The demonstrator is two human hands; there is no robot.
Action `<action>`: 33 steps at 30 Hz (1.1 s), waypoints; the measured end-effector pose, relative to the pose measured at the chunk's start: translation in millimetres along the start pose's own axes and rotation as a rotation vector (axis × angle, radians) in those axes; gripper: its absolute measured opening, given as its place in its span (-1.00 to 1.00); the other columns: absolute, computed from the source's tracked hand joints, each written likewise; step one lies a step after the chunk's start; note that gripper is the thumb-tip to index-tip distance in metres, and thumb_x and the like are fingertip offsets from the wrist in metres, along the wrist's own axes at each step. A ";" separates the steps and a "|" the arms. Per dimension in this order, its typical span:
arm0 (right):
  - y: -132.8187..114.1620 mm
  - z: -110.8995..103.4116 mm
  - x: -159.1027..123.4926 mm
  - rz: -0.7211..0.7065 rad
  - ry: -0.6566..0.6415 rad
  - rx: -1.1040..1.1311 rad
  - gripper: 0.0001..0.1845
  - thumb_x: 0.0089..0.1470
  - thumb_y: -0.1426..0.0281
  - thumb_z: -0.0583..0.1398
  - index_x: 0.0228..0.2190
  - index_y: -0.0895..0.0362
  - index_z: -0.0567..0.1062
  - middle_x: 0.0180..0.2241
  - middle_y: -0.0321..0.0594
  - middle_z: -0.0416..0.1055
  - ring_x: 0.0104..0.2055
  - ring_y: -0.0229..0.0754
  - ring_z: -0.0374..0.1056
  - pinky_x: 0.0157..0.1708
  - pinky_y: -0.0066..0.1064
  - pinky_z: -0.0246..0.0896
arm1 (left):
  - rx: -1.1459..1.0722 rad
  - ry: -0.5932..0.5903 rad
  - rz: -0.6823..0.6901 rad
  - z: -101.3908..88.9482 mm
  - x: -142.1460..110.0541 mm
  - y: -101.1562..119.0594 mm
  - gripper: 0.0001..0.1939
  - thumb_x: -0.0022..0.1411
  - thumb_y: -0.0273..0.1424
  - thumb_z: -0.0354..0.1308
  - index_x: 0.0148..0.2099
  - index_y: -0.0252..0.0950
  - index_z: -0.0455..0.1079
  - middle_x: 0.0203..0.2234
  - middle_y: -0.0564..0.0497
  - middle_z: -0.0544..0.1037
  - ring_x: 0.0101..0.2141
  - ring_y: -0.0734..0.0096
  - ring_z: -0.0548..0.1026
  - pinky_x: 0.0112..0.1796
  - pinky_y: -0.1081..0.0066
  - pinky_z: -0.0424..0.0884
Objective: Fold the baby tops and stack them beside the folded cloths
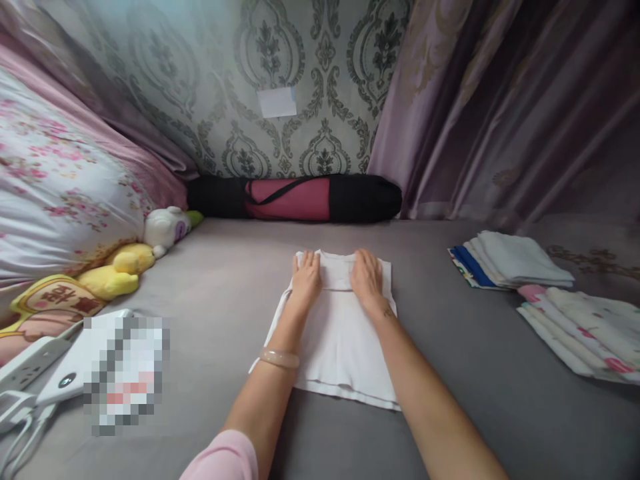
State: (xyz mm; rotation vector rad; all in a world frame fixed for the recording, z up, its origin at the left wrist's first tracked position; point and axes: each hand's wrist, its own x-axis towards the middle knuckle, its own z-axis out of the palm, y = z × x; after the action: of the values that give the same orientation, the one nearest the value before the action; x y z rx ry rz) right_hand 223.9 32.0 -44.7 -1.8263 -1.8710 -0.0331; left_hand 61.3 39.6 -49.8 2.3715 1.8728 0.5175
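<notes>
A white garment (345, 340), which looks like a shirt, lies flat on the grey bed sheet in front of me. Its far end is folded over in a strip, and its loose hem faces me. My left hand (306, 277) rests on the far left corner, with fingers stretched forward. On the far right part, my right hand (367, 275) presses down, its fingertips pointing away and slightly bent. Between the two hands the folded strip shows. A pale bangle (279, 359) circles my left wrist.
Folded cloths (523, 259) and a patterned folded stack (590, 327) lie at right. A black and red long bag (295, 198) lies against the wall. Plush toys (117, 270), a power strip (33, 363) and a white power bank (87, 357) with cables are at left.
</notes>
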 end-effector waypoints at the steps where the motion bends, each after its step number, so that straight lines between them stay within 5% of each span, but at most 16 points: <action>1: -4.8 5.6 -0.1 -0.097 -0.059 0.053 -0.45 0.15 0.57 -0.12 0.14 0.26 0.30 0.21 0.06 0.21 0.29 -0.01 0.02 0.23 -0.11 -0.14 | 0.002 -0.022 0.043 0.6 0.3 6.3 -0.42 0.24 -0.59 -0.14 0.31 -0.46 0.09 0.30 -0.27 0.13 0.32 0.11 -0.01 0.28 0.02 -0.18; 6: -22.8 30.0 -8.2 -0.289 -0.316 0.121 -0.40 0.24 0.45 -0.20 0.25 0.28 0.17 0.31 -0.06 0.03 0.38 -0.13 -0.19 0.33 -0.18 -0.39 | -0.048 -0.048 0.039 12.7 3.7 1.5 -0.45 0.23 -0.58 -0.16 0.28 -0.46 0.12 0.26 -0.29 0.19 0.30 0.14 0.06 0.26 0.09 -0.03; 15: -25.8 27.8 -13.9 -0.265 -0.381 0.052 -0.39 0.28 0.29 -0.15 0.28 0.27 0.11 0.34 -0.12 -0.06 0.39 -0.12 -0.22 0.33 -0.20 -0.47 | -0.050 -0.046 -0.100 23.6 7.4 -19.6 -0.46 0.40 -0.22 -0.22 0.27 -0.44 0.15 0.27 -0.32 0.17 0.30 0.06 0.05 0.24 0.05 -0.04; 33: 14.0 23.6 -21.7 0.138 -0.189 -0.039 -0.33 0.23 0.29 -0.08 0.26 0.41 0.07 0.32 0.15 -0.07 0.38 0.06 -0.26 0.30 -0.08 -0.42 | -0.026 -0.030 -0.272 21.2 4.2 -11.3 -0.35 0.38 -0.11 -0.29 0.34 -0.40 0.08 0.33 -0.25 0.04 0.33 0.09 -0.05 0.25 -0.08 -0.12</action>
State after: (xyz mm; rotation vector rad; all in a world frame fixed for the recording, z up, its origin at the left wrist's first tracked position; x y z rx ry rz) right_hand 228.0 21.9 -78.1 -2.0428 -1.8754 0.1578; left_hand 58.1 49.6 -71.8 2.0491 2.1140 0.4738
